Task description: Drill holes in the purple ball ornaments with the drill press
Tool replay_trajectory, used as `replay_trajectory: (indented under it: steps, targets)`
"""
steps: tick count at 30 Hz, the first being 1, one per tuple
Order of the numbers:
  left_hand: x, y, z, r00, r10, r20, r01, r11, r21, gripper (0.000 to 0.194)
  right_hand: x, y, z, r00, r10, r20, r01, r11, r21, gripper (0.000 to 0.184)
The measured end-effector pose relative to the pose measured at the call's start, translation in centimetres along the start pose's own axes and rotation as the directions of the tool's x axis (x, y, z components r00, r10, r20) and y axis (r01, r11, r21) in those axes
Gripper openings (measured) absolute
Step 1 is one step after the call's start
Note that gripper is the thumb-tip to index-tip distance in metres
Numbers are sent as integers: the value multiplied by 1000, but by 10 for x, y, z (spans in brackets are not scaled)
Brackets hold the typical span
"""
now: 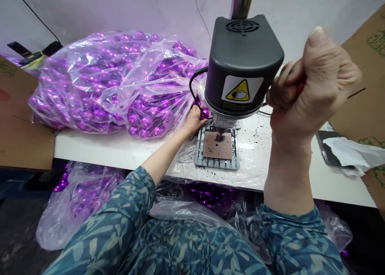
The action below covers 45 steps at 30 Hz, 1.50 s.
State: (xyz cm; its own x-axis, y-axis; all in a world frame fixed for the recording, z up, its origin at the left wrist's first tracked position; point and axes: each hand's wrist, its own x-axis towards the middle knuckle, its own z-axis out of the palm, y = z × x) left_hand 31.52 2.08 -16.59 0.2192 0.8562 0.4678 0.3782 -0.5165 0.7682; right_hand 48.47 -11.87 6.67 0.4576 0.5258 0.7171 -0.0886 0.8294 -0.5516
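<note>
My right hand point(315, 80) is wrapped round a lever handle on the right side of a black bench drill press point(245, 54); a bit of red shows between the fingers. Left of the drill head, my left hand point(194, 121) has its fingers and thumb round a shiny purple faceted ball point(205, 113), partly hidden by the fingers. Under the drill head, a square brown board point(217, 148) with a small dark hole lies on the slotted metal base point(204, 164). Dark shavings are heaped on the board. The drill tip is mostly hidden.
A large clear bag point(114, 82) of purple balls lies along the left of the white table point(144, 150). Cardboard boxes point(24, 118) flank both ends. A phone point(329, 150) and white tissue point(357, 154) lie at the right. More bagged balls point(210, 192) sit below the table edge.
</note>
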Motion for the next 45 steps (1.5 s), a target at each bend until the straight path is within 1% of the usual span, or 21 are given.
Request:
replay_trajectory:
  steps: [2,4,5,7,9,11,13,14,15,16,18,20,22,25,28,30,33,36,38,41,45]
  targets:
    - [-16,6,-11,997,-77,4,76,996,52,43,0,-1,0,1000,29,-6,-29,999,-18,44]
    - [-40,15,-23,987,-159,-31,160,987,32,48,0,-1,0,999,45,-7,-45,999,-29,46]
    - [-53,20,-29,980,-194,-43,193,981,-16,52,0,-1,0,999,46,-9,-47,999,-24,48]
    - [-77,32,-40,966,-257,-26,249,953,-171,56,1,0,0,999,32,-17,-32,999,-1,50]
    - [-95,45,-48,947,-319,46,313,876,-367,54,1,2,1,1000,12,-26,-11,1000,11,51]
    - [-105,55,-53,917,-366,157,392,759,-521,48,1,3,2,999,-5,-33,5,1000,-2,52]
    - [-107,64,-53,887,-377,267,459,661,-593,45,1,4,2,999,-17,-32,16,1000,-22,52]
    - [-107,66,-52,876,-374,305,481,635,-604,45,0,4,2,1000,-14,-27,14,999,-30,51]
    - [-107,68,-50,871,-367,327,491,628,-603,47,0,3,2,1000,-10,-19,9,999,-32,49]
    - [-107,69,-48,872,-356,336,490,638,-594,48,0,3,2,1000,-7,-15,6,1000,-30,47]
    - [-106,70,-43,891,-318,325,452,702,-551,55,-1,2,1,1000,10,-12,-11,1000,-27,47]
    - [-107,70,-38,915,-280,292,394,781,-485,64,0,1,1,1000,20,-20,-20,999,-36,53]
    - [-107,69,-33,928,-265,262,357,833,-423,67,0,1,1,1000,25,-17,-26,999,-32,59]
    - [-106,70,-26,933,-259,252,338,870,-358,62,0,1,0,1000,22,-10,-22,1000,-23,60]
    - [-104,73,-22,944,-218,249,286,916,-280,57,0,2,0,1000,6,-14,-7,998,-70,60]
    - [-103,77,-20,955,-169,246,223,952,-211,53,0,3,0,1000,-3,-9,2,996,-88,61]
    - [-100,82,-16,966,-74,248,104,989,-108,50,0,4,0,1000,-2,-7,2,997,-71,62]
    - [-98,86,-10,971,7,241,3,999,-39,51,0,5,0,1000,-7,-4,7,997,-71,64]
    - [-100,88,-4,975,32,218,-31,999,-9,52,0,4,0,1000,-11,0,11,997,-75,63]
    - [-105,87,4,982,21,188,-15,999,-34,51,-1,3,0,1000,-8,-6,8,999,-33,58]
    - [-112,82,15,984,-75,160,104,979,-177,55,-2,2,0,1000,-16,2,16,1000,5,55]
